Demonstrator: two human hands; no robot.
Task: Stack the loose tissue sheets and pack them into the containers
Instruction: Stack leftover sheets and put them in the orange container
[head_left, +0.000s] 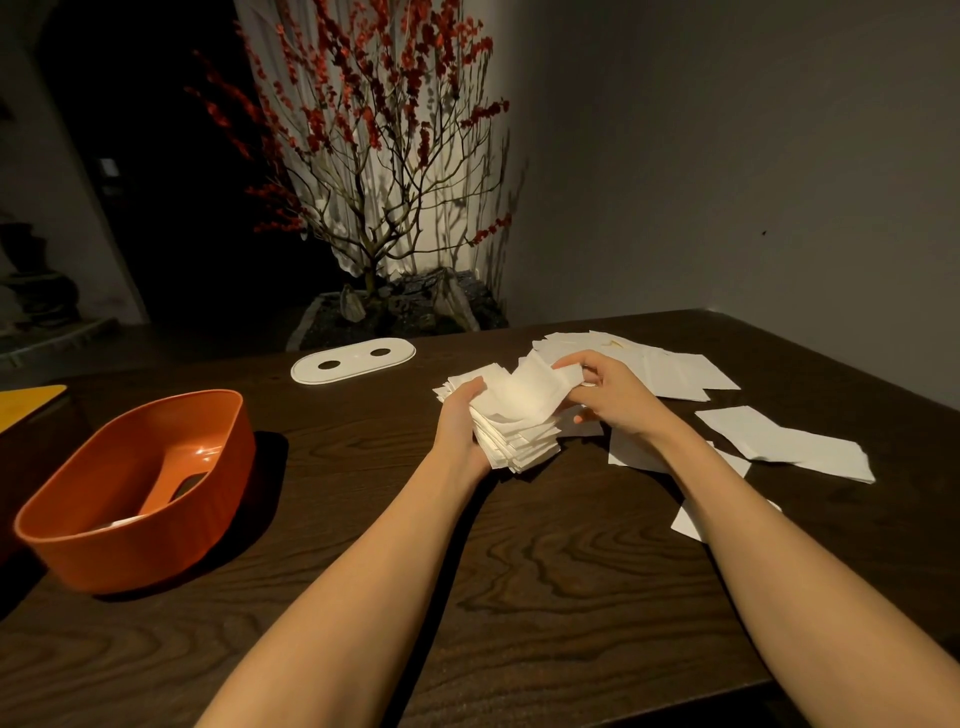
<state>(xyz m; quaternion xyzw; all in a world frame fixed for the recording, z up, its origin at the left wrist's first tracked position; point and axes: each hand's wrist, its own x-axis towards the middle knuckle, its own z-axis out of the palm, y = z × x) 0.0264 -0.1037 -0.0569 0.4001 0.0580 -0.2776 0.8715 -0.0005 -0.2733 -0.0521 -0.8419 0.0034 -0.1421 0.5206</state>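
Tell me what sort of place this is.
Probably a dim dining or tea room, in a home or restaurant: a dark wooden table, a potted tree with red blossoms set among rocks, and a pale curtain behind it.

Two hands; one stack of tissue sheets (519, 426); one orange container (140, 493); one white lid (353, 360) with two holes; loose sheets (784, 441) too overlapped to count.

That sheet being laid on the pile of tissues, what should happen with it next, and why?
Probably lay it flat and square it with the pile. The right hand pinches the top sheet, which lies bent and crooked over the stack that the left hand holds. The stack's edges are fanned out, and loose sheets are still on the table, so the orange container can wait.
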